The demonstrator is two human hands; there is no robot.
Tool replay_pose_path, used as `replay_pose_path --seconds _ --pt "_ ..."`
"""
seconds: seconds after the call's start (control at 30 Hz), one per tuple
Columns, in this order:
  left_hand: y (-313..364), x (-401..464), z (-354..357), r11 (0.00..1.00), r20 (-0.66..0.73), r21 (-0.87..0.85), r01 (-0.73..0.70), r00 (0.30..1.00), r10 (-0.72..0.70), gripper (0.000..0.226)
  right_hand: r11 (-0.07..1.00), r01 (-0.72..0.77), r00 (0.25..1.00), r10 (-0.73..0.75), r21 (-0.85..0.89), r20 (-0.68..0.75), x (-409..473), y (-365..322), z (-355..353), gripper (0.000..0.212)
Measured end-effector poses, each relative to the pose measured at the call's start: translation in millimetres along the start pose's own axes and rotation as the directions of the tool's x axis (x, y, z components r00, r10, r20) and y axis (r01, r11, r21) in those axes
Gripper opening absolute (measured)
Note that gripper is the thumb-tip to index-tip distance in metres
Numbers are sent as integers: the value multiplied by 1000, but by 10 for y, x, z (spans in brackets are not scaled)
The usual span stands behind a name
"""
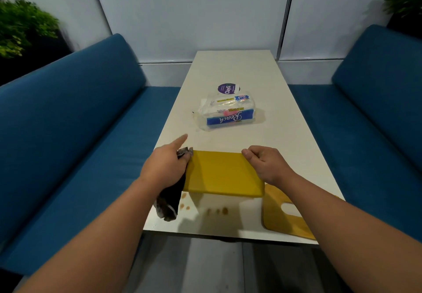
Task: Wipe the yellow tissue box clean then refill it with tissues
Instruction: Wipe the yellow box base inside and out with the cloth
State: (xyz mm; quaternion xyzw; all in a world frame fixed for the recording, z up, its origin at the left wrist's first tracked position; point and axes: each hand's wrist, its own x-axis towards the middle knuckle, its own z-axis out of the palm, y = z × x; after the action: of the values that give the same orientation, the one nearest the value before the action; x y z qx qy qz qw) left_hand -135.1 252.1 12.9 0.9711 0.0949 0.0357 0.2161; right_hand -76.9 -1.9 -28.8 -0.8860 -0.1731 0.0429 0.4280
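Nearest, at the worktop's front edge: wooden lid with an oblong slot, lying flat below and behind the right hand, partly hidden by the right forearm. Several small brown spots on the white surface, beneath the raised box and between the two forearms.

Held between the hands, above the worktop: yellow tissue box, a plain broad face turned up towards the camera. Right-hand fingers curled and clamped on the box's right end, knuckles uppermost. Left hand at the box's left end, pressing a dark cloth against that side; cloth bunched under the curled fingers, its loose tail hanging down past the wrist towards the front edge. Left index finger straight, pointing away from the box; remaining left fingers closed on the cloth.

Beyond the fingertips, well apart from the box: clear plastic pack of tissues with blue and white printing, lying near the middle of the worktop. Just behind the pack, touching or nearly so: round purple label or lid; which of the two, not discernible.

Flanking the worktop: blue upholstered benches on both sides. Farthest: pale wall panels and green foliage in the upper corners.
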Motion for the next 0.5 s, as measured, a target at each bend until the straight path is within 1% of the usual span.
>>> replay_pose_path --seconds 0.03,0.1,0.13,0.17,0.23,0.27,0.3,0.37,0.4,0.43,0.47,0.5 --pt "1 31 -29 1000 63 -20 5 998 -4 38 1000 -6 1000 6 9 10 -3 -2 -4 39" --pt "3 61 -56 1000 114 -10 -9 993 11 30 1000 -22 999 22 -1 35 -12 -24 -26 34" --pt "14 57 -65 1000 116 -14 -15 993 17 29 998 -15 999 17 -56 40 -13 -39 -39 32" --pt "19 48 -70 1000 115 -23 -18 993 21 28 988 13 999 -8 -157 30 -4 -59 -47 29" --pt "19 40 -65 999 106 -30 -18 994 21 27 918 96 995 -100 -384 10 9 -176 -52 28" --pt "17 38 -65 999 101 -27 -17 995 19 27 871 145 989 -145 -469 36 3 -282 -35 39" --pt "14 39 -64 1000 98 -25 -15 995 18 27 824 194 981 -170 -532 94 -9 -409 9 59" --pt "15 34 -69 1000 92 -23 -10 996 12 27 718 269 961 -151 -642 233 -44 -667 196 103" --pt "19 29 -73 1000 87 -18 -8 996 9 26 655 298 950 -136 -695 280 -70 -774 327 120" --pt "24 21 -77 1000 85 -11 -8 996 9 26 600 314 945 -128 -736 300 -102 -844 461 130" --pt "26 14 -78 1000 86 -10 -12 996 12 27 559 314 947 -131 -768 292 -130 -879 582 135" --pt "18 11 -76 1000 88 -17 -18 996 19 28 530 296 955 -136 -795 265 -141 -877 679 135"
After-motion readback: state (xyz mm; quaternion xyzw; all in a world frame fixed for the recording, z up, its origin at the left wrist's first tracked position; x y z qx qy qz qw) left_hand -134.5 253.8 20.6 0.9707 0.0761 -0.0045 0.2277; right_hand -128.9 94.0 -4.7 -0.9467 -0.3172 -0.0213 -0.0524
